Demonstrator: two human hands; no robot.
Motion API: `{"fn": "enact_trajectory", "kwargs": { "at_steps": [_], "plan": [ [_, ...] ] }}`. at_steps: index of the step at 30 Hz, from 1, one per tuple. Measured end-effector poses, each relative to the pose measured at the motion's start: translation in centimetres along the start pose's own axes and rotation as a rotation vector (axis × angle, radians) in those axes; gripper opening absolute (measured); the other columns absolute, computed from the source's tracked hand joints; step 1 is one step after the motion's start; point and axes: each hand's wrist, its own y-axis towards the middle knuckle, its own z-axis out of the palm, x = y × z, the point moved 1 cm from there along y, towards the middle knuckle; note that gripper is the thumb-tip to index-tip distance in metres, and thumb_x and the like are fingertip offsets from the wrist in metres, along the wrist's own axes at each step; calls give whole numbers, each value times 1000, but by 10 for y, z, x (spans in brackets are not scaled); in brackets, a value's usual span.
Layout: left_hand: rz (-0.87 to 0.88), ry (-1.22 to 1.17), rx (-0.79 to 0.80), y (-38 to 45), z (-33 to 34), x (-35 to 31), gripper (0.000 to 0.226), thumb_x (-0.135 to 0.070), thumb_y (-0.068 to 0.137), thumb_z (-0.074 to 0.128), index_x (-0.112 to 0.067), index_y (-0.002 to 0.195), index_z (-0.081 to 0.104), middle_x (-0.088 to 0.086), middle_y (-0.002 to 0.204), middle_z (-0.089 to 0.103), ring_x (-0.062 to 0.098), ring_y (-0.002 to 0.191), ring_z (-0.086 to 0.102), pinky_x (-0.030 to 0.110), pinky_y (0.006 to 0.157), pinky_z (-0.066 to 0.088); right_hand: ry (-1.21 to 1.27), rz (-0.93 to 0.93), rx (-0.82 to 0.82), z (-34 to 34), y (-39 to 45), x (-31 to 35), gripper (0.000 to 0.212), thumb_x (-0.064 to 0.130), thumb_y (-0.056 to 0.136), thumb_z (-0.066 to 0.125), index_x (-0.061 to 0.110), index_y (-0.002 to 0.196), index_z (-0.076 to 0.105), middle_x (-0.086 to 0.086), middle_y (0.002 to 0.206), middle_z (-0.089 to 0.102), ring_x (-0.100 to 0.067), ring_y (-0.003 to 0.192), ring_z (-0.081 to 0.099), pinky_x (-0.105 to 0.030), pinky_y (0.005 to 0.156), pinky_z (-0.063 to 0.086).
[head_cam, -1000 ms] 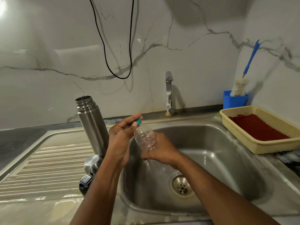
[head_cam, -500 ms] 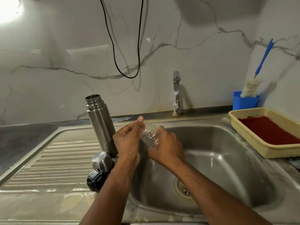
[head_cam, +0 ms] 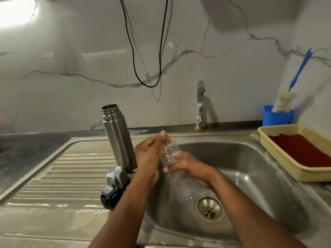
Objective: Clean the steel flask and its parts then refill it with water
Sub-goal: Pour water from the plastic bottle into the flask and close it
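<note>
On the ribbed steel draining board (head_cam: 59,178) at my left, the tall brushed-steel flask (head_cam: 119,138) stands upright with its threaded mouth open, close to the rim of the steel sink basin (head_cam: 250,169). Just in front of its base lies the rounded steel cup lid (head_cam: 117,177), and just in front of that, the black plastic stopper (head_cam: 109,196); the two look to be touching, though my left forearm crosses that spot and I can't be sure. Water lies in thin streaks on the desk (head_cam: 44,222) nearer to me.

Over the left part of the basin, my left hand (head_cam: 148,156) is at the neck end of a clear ribbed plastic bottle (head_cam: 171,154), its fingers (head_cam: 162,138) curled around the top so the cap is hidden. My right hand (head_cam: 193,169) grips the bottle's middle from below and the right, fingers wrapped round it. The bottle tilts, neck up and away from me, base down toward the round drain strainer (head_cam: 209,209).

Behind the basin a steel tap (head_cam: 200,104) stands against the marble wall, and a black cable (head_cam: 143,51) loops down above. Farther right, a blue plastic cup (head_cam: 276,117) holds a blue-handled bottle brush (head_cam: 293,86), and a cream plastic basket (head_cam: 290,167) with a dark red cloth (head_cam: 304,149) inside sits on the desk beside the sink.
</note>
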Motion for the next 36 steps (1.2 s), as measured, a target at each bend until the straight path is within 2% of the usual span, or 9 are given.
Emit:
{"fn": "enact_trajectory", "kwargs": {
  "at_steps": [4,8,12,15,17,21,28,32,36],
  "plan": [
    [116,79,-127,5,-1,4,20,-23,93,78,-4,98,80,13,91,79,21,88,74,38,90,62,-257,51,-108,-1,-4,7,28,4,83,79,12,102,60,-5,94,68,-18,87,67,-28,77,57],
    [102,184,-174,8,-2,13,23,-34,95,75,-15,107,79,-2,94,80,12,93,76,30,89,61,-419,45,-302,-12,6,-13,61,29,65,96,29,115,61,3,109,72,-14,99,71,-43,92,61],
    [50,383,-204,10,0,18,40,-41,94,74,-25,131,68,-14,111,73,5,104,68,34,100,56,-338,-30,-544,-26,14,-27,58,35,73,93,33,122,64,7,117,74,-12,103,72,-40,91,62],
    [49,513,-195,8,2,18,45,-36,95,75,-28,137,60,-11,128,64,-5,93,59,10,78,43,-351,-113,-642,-33,29,-14,64,33,80,89,34,137,58,4,125,70,-15,108,68,-34,87,59],
    [60,525,-209,9,1,21,41,-34,96,75,-28,133,61,-11,126,64,-9,85,56,6,71,37,-418,-168,-684,-37,50,2,67,35,81,88,32,140,57,6,123,68,-12,107,66,-31,85,56],
    [31,455,-267,14,-3,28,32,-29,95,75,-27,126,65,-11,112,65,-10,82,58,19,80,48,-469,-187,-766,-46,101,33,75,41,80,89,22,143,52,5,122,64,-15,107,63,-32,89,52],
    [24,390,-289,27,-5,40,27,-27,96,75,-30,120,64,-17,107,63,-9,83,59,10,68,41,-537,-173,-883,-57,178,33,60,40,85,84,15,129,52,2,117,62,-16,100,59,-23,74,45],
    [55,371,-272,28,-7,44,26,-25,95,75,-31,117,64,-19,101,62,-8,80,61,5,62,39,-546,-170,-936,-64,199,19,60,41,86,83,15,133,54,-6,129,68,-25,113,67,-39,94,57],
    [88,369,-250,26,-9,41,26,-25,96,74,-33,116,61,-19,101,62,-8,79,61,2,58,42,-554,-169,-956,-67,203,18,64,42,86,83,13,136,56,-9,132,69,-27,117,66,-44,100,55]
  ]
}}
